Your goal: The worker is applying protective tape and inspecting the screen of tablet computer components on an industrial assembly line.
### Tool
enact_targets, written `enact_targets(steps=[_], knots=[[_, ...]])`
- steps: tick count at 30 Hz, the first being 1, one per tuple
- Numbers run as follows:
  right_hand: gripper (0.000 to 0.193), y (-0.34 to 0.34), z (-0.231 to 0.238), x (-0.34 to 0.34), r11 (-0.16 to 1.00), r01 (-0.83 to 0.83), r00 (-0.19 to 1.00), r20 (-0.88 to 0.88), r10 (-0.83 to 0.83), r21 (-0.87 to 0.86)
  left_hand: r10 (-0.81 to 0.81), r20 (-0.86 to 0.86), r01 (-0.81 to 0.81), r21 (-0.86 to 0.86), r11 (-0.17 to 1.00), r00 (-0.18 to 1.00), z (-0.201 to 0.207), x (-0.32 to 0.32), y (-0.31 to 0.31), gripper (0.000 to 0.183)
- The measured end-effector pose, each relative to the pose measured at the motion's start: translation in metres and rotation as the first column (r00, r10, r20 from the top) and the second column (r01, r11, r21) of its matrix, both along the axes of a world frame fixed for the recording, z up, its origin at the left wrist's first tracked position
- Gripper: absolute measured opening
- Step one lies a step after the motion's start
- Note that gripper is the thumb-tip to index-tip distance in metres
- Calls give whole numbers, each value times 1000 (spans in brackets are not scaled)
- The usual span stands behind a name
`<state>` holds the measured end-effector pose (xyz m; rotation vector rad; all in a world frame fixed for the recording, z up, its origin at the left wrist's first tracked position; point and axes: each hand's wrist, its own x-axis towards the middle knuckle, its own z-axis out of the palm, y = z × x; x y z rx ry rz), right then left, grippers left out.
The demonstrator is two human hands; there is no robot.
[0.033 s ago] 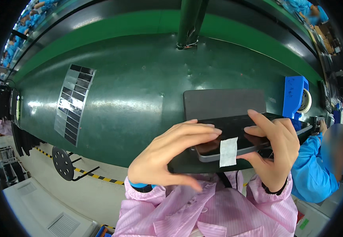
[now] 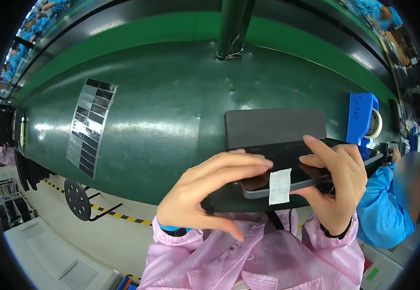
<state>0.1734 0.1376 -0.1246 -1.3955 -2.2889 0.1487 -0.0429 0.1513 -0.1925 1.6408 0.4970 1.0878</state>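
A flat black device [image 2: 285, 155] with a glossy top and a grey edge is tilted above the near edge of the bench. A strip of white tape [image 2: 280, 187] with jagged ends crosses its near edge and hangs over it. My right hand [image 2: 339, 181] grips the device, fingers on top and thumb under the near edge. The fingers of my left hand [image 2: 202, 186] lie stretched over the device's left part, with the thumb held well apart in the air. Just beyond lies a dark grey rectangular pad [image 2: 274, 127], partly covered by the device.
A blue tape dispenser [image 2: 360, 116] with a roll stands at right on the green bench [image 2: 161, 101]. A sheet of black and silver labels [image 2: 92, 128] lies left. A post [image 2: 233, 34] rises behind. A co-worker in blue [image 2: 384, 205] sits right; a stool [image 2: 78, 199] stands left.
My left thumb has shifted slightly down and to the left, and the left fingers have moved a touch. The right hand, the device and the tape look almost the same.
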Motion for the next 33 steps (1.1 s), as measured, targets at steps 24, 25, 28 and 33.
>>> enact_targets(steps=[24,25,28,33], knots=[[21,11,22,-16,970,-201,978,-26,206,135,258,217,-267,9,964,941,-17,25,1,24],[21,12,20,-16,966,-225,974,-13,228,131,274,202,-281,8,960,940,-18,24,-1,25],[23,12,12,-18,962,-251,967,-10,253,106,309,167,-315,10,949,936,-20,21,-3,25],[25,11,8,-16,968,-247,969,-22,248,45,302,153,-309,25,951,941,-20,20,-2,24]])
